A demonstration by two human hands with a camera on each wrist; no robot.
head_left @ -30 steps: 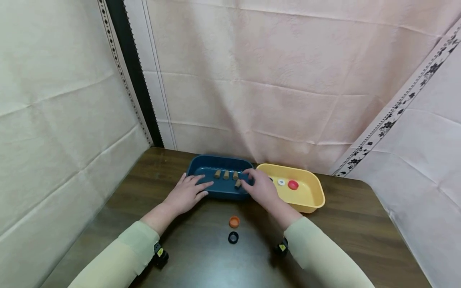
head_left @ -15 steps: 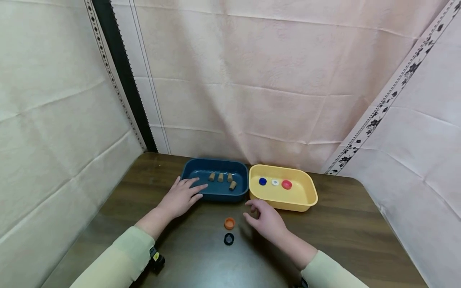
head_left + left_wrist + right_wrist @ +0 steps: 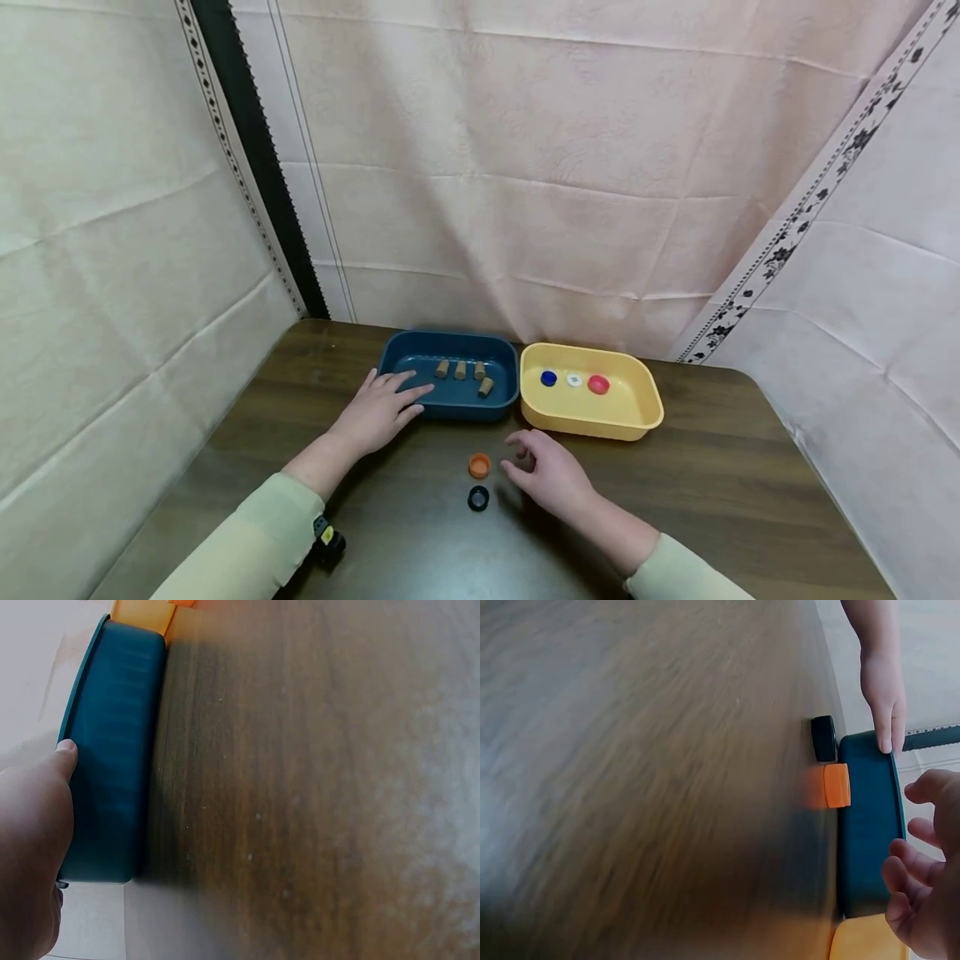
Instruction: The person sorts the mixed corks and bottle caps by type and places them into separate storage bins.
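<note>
My left hand [image 3: 375, 414] rests over the left front rim of a dark blue tray [image 3: 450, 400], fingers spread and nearly straight. Its thumb lies along the rim in the left wrist view [image 3: 66, 754]. Inside this tray are several corks, one cork [image 3: 485, 387] lying tilted in front of the others. My right hand [image 3: 551, 472] hovers over the table with loosely bent fingers and nothing between them. Just left of its fingertips sits an orange bottle cap [image 3: 479, 466], with a black cap [image 3: 477, 498] right in front of it, nearer to me.
A yellow tray [image 3: 600, 419] stands right beside the blue one. In it lie a blue cap [image 3: 548, 378], a white cap [image 3: 573, 380] and a red cap [image 3: 597, 384] in a row. Pale cloth [image 3: 480, 208] hangs behind the brown wooden table [image 3: 405, 533] and along both sides.
My right hand has let go of the front cork in the blue tray and come back toward me, beside the orange cap. My left hand has stayed on the tray.
</note>
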